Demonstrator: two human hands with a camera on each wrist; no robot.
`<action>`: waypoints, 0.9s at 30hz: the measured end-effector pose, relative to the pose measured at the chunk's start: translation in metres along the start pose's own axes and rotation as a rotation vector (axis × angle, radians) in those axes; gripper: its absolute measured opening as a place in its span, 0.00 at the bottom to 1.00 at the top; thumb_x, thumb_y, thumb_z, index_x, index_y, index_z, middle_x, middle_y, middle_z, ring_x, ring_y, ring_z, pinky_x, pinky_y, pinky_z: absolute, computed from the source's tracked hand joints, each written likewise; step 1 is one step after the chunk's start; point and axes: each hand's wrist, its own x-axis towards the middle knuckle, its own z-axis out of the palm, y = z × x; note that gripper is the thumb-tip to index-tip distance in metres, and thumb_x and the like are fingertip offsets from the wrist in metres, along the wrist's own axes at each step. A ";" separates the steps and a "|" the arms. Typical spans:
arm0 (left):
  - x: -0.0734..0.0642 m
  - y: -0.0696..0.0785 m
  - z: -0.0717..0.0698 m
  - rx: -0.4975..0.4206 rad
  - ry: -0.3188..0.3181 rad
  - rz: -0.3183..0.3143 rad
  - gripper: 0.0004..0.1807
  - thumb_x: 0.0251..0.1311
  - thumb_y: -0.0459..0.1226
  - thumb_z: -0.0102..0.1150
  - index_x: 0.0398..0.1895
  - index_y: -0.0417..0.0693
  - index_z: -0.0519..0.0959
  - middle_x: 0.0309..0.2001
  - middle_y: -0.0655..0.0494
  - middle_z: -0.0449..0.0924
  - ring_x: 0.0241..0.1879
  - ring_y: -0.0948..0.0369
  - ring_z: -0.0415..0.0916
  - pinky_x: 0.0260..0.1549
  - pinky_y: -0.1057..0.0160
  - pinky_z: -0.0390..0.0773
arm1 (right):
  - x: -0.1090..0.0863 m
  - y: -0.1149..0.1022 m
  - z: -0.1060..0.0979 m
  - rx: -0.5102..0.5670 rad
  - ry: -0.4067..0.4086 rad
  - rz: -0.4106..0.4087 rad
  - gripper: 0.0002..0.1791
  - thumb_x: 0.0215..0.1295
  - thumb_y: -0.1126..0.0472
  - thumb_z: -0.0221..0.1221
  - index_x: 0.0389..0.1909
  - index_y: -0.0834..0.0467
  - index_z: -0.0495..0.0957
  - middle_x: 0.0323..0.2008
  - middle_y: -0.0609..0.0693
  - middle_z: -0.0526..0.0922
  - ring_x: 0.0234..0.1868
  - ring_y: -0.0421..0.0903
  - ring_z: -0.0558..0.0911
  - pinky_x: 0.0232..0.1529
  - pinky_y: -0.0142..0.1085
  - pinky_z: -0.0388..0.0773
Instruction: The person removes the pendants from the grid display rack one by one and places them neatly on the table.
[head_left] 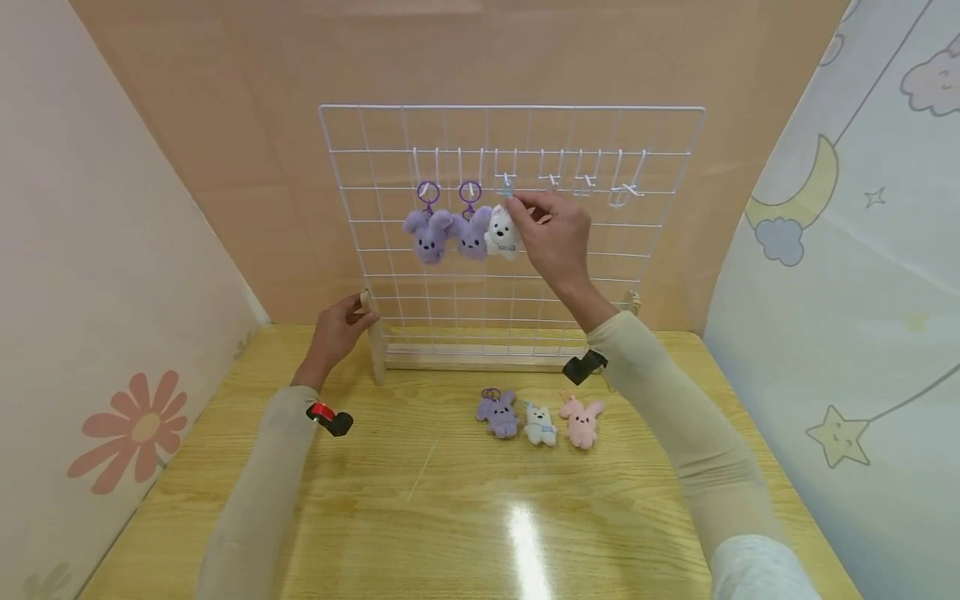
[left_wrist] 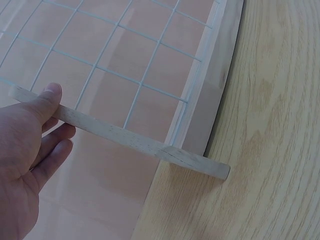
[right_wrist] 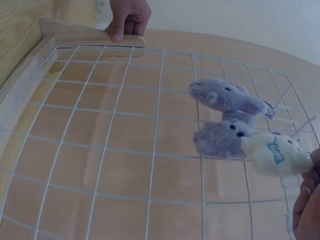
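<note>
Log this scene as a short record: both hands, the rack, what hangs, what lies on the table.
left hand: grips the wooden upright at the rack's left end
right hand: pinches the white plush keychain at its top, near a hook
hooked on yet: cannot tell
rack: white wire grid in a wooden stand
hanging: two purple plush keychains, side by side, left of the white one
on table: purple plush, white plush, pink plush
</note>
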 end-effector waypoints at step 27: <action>-0.002 0.002 0.000 0.009 -0.010 0.002 0.33 0.74 0.43 0.59 0.76 0.37 0.65 0.68 0.33 0.71 0.60 0.39 0.78 0.56 0.40 0.80 | -0.040 -0.001 -0.016 0.008 -0.146 -0.033 0.10 0.69 0.59 0.67 0.40 0.63 0.90 0.31 0.56 0.88 0.29 0.45 0.80 0.26 0.25 0.75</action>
